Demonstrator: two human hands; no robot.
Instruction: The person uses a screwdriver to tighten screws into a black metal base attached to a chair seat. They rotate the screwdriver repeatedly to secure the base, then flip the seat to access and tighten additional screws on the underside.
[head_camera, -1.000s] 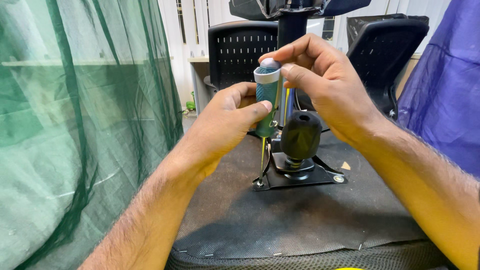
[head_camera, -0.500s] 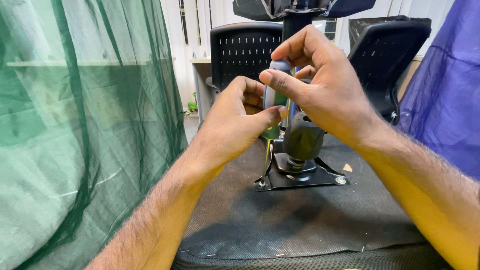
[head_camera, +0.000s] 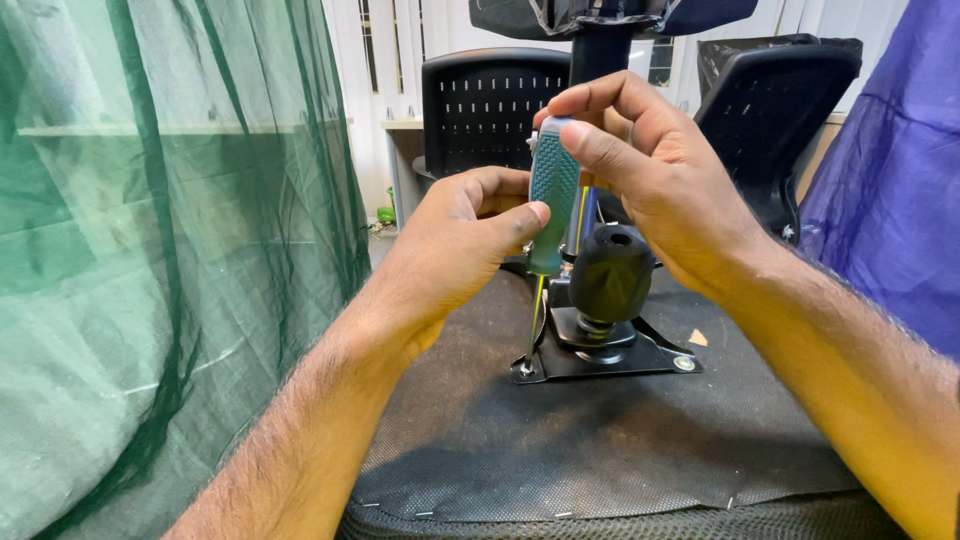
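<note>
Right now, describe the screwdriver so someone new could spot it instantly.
Start at the black metal plate bolted on the dark fabric underside of the upturned chair seat, centre frame. At its front-left corner a thin shaft stands upright, tip on a screw. That is the screwdriver: teal ribbed handle pinched by left hand and right hand, unlike the fat black knob beside it.

Place: an office room in use as a chair assembly or repair workshop.
Seating: black perforated-back office chairs (head_camera: 492, 110) stand in a row behind the work.
Furniture: a pale desk (head_camera: 405, 125) runs along the far wall, under white vertical blinds (head_camera: 392, 45).
Workpiece: an upturned chair seat (head_camera: 560, 440), its black fabric stapled at the edge, carries a bolted metal mounting plate (head_camera: 610, 352).
Wrapping: green netting (head_camera: 150, 250) and purple netting (head_camera: 890, 180) hang at either side.
</note>
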